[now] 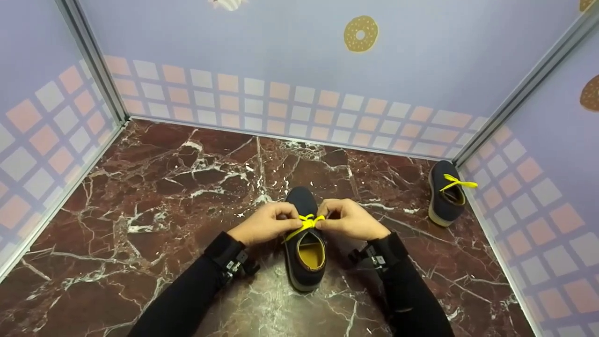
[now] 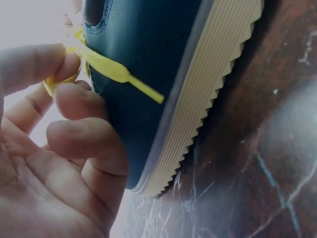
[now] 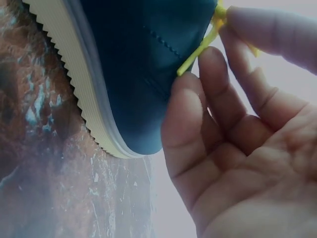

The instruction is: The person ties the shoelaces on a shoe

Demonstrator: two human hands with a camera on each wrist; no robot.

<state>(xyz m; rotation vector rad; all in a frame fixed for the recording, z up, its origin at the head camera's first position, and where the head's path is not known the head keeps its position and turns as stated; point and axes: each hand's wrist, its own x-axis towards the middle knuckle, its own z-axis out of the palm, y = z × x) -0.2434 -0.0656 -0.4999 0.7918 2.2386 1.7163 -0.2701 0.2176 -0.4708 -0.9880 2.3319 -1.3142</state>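
A dark shoe (image 1: pixel 302 199) with a yellow insole and a pale ridged sole stands on the floor, toe pointing away from me. Its yellow shoelace (image 1: pixel 308 224) forms a bow across the opening. From the left, my left hand (image 1: pixel 269 222) pinches a loop of the lace between thumb and finger; in the left wrist view a lace end (image 2: pixel 146 89) hangs over the shoe's side. My right hand (image 1: pixel 351 220) pinches the bow's other side, and another lace end (image 3: pixel 190 60) dangles by its fingers in the right wrist view.
A second dark shoe (image 1: pixel 447 206) with a tied yellow lace stands at the right, close to the wall corner. Patterned walls (image 1: pixel 290 56) enclose the back and both sides. The floor (image 1: pixel 154 187) is dark red marble with white veins.
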